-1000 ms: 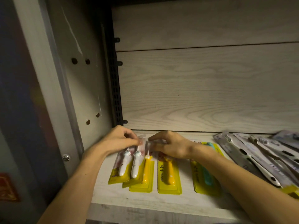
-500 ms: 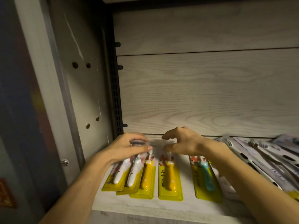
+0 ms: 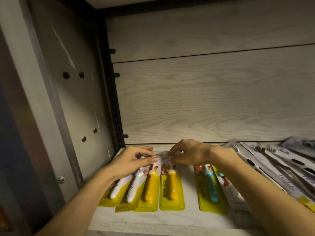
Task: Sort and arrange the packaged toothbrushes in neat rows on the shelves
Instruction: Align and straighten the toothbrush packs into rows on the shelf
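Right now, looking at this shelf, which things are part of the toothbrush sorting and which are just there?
Part of the job:
- yellow-carded toothbrush packs lying in a row
- blue toothbrush pack, set apart to the right
- grey toothbrush packs overlapping at far right
- left hand and right hand, both at the packs' top ends
- shelf

Just there:
- slotted upright strip
- side panel with holes

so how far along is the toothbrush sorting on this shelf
Done: four yellow packs lie side by side at the left, the leftmost overlapping. In hand: the left hand and right hand pinch their top ends, squaring them. Left: the blue-brush pack sits apart, and the grey packs are fanned askew at right.
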